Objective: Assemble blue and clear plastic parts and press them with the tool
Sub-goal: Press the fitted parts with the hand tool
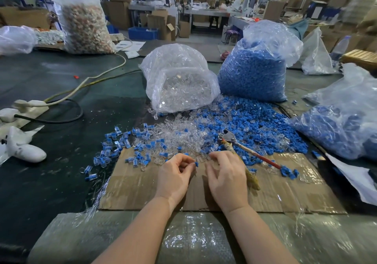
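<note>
Two bare hands hover over a flat brown cardboard sheet (142,184) on the dark green tabletop (61,84). The left hand (175,175) has its fingers curled and pinches one small blue plastic part (196,164) at its fingertips. The right hand (225,177) sits just beside it, fingers bent down onto the edge of the loose clear plastic parts (179,133); I cannot tell if it holds one.

One metal pressing tool with a red handle (240,144) lies just past the right hand, on the pile. Its second handle runs under that hand.

Past both hands is one big heap of loose blue plastic parts (259,129), too many to count. Left of the left hand lie many joined blue-and-clear pieces (122,143), also too many to count.

Farther off stand two open bags: one clear plastic bag of clear parts (179,80) and one clear plastic bag of blue parts (255,68). A third bag holding blue pieces (342,125) lies to the right of the right hand. Far to the left lie one white power strip (26,105) and its pale cord (91,77).
</note>
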Action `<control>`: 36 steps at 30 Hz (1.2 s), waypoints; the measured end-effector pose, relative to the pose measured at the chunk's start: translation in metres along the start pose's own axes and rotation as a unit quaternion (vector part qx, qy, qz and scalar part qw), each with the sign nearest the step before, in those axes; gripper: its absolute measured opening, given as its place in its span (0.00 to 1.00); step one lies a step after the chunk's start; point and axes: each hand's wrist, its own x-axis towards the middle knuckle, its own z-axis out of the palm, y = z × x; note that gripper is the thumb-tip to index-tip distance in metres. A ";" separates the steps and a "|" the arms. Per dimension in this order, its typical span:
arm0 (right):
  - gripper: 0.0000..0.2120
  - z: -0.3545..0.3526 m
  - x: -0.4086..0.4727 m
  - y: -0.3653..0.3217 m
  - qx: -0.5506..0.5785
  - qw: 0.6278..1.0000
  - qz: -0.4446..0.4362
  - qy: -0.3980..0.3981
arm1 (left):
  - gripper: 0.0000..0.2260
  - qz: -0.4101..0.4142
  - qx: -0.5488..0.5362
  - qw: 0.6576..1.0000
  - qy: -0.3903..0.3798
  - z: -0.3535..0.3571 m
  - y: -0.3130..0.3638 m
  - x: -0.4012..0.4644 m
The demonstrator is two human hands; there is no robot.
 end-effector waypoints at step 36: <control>0.12 -0.060 0.043 -0.022 0.201 0.819 0.303 -0.443 | 0.02 -0.208 -0.193 0.957 0.066 -0.013 0.030 0.036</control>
